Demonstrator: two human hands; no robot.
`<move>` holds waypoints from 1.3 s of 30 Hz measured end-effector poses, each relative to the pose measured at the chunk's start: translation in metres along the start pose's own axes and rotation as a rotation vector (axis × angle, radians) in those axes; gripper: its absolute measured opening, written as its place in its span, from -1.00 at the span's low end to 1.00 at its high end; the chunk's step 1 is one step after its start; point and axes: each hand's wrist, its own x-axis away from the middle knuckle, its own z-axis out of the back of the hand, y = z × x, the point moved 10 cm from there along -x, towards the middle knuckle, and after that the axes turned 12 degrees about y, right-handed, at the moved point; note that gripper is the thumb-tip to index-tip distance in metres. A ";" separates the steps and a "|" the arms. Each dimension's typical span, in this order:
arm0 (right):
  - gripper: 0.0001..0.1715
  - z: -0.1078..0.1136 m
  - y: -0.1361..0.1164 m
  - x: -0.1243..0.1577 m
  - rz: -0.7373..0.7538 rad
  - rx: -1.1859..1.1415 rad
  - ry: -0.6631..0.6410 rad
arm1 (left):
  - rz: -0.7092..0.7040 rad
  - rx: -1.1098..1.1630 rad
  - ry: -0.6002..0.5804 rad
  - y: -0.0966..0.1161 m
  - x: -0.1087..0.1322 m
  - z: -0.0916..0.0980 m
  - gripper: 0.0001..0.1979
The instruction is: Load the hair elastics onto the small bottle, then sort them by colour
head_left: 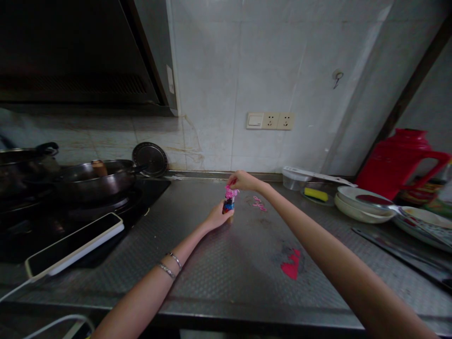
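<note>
My left hand (216,215) is wrapped round a small bottle (228,203) with a dark, multicoloured label, upright over the middle of the metal counter. A bright pink, frilly-looking piece (231,191) sits around the bottle's top. From above, my right hand (243,181) has its fingers closed on that pink piece; its exact material is too small to make out. Right of the bottle lie thin pink, curly strands (260,203). Nearer me, a red heart-shaped piece (291,264) lies flat on the counter.
On the left, a pan (100,181) stands on the black stove, with a phone (74,245) in front. A yellow sponge (315,194), stacked bowls (360,207), a black-edged flat tool (399,254) and a red thermos jug (395,162) line the right side.
</note>
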 end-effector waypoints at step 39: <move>-0.18 -0.020 0.010 0.012 -0.158 0.165 -0.041 | -0.036 -0.037 0.011 0.000 -0.001 0.000 -0.71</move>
